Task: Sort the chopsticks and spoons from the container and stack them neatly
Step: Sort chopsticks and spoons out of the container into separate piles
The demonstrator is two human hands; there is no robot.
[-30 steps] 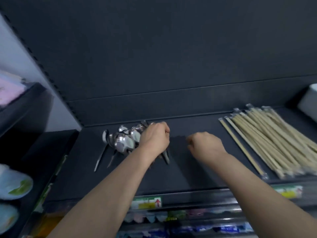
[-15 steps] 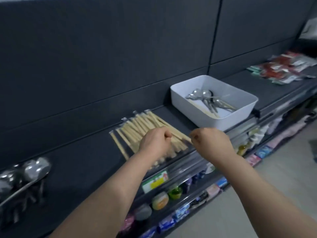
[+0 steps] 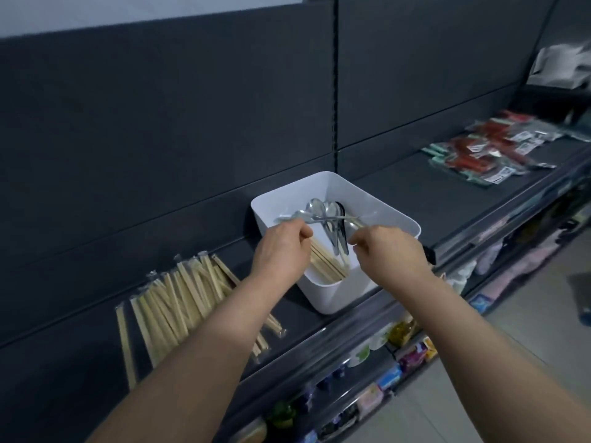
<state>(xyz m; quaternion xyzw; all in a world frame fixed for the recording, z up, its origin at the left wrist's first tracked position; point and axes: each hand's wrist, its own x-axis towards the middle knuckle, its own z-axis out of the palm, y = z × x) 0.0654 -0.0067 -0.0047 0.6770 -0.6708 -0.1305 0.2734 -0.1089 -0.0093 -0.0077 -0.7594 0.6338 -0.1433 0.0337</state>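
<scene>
Left hand [image 3: 281, 247]: curled, pinching crosswise spoon [image 3: 295, 215] over container [image 3: 396, 219].
Right hand [image 3: 388, 247]: curled, pinching second spoon [image 3: 351, 224].
Loose spoons [image 3: 332, 225]: in container, between hands.
Chopsticks [image 3: 324, 265]: container floor, beneath left hand.

arms outstretched, left hand [image 3: 281, 247] and right hand [image 3: 390, 251] both curled, pinching.

Left hand [image 3: 281, 247] and right hand [image 3: 388, 251] have moved into the container [image 3: 388, 204], pinching spoons [image 3: 329, 215].
</scene>
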